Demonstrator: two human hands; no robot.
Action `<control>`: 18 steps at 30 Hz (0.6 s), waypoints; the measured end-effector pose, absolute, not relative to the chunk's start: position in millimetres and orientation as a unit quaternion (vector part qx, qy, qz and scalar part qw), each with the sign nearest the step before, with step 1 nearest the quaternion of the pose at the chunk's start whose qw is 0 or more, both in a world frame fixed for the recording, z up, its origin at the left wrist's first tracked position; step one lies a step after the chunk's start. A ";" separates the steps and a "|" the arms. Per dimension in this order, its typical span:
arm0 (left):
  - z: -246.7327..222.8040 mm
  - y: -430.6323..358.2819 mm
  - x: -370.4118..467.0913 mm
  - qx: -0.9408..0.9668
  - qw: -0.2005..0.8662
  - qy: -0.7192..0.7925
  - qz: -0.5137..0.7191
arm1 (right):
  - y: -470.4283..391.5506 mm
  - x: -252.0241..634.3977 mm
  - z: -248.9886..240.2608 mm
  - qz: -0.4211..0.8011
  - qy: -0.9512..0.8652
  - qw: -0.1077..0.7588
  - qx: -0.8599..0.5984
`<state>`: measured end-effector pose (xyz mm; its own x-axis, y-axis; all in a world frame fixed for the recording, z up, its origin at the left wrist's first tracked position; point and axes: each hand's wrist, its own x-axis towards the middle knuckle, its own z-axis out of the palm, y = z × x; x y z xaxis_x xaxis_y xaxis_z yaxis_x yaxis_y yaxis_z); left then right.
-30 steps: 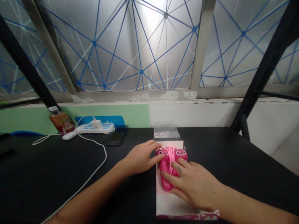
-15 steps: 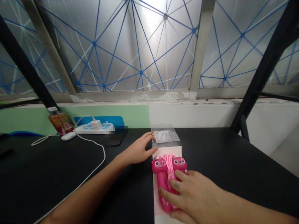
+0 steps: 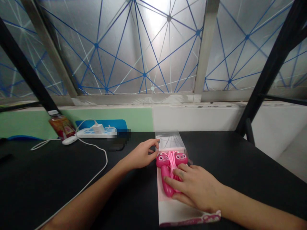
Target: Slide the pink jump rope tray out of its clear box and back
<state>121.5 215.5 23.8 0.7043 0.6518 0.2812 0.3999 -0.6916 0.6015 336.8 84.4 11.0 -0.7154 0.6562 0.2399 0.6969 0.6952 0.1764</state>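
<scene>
A pink jump rope [image 3: 165, 172] with two animal-head handles and a bundled pink cord lies on a pale card [image 3: 165, 209] with a patterned strip at its near end. Above it stretches a clear plastic sleeve [image 3: 169, 140]. My right hand [image 3: 195, 187] rests over the right handle and the cord, its fingers spread around them, hiding most of that handle. At the sleeve's left edge is my left hand [image 3: 144, 153], its fingers curled and apart, the tips by the plastic. I cannot make out whether they pinch it.
On the black table [image 3: 227, 159], a power strip [image 3: 88, 132] with a plugged charger, a white cable [image 3: 105, 159], a dark phone-like object [image 3: 118, 143] and a drink bottle [image 3: 61, 124] stand at the back left. Black posts rise at both sides.
My right hand and the jump rope have moved away from me, toward the clear sleeve. The card's patterned near end now shows. My left hand has shifted slightly, its fingers more curled.
</scene>
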 end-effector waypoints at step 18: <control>29.0 190.2 130.4 0.918 0.175 0.286 0.211 | 90.6 347.4 -1.1 -0.186 -0.931 0.198 -0.244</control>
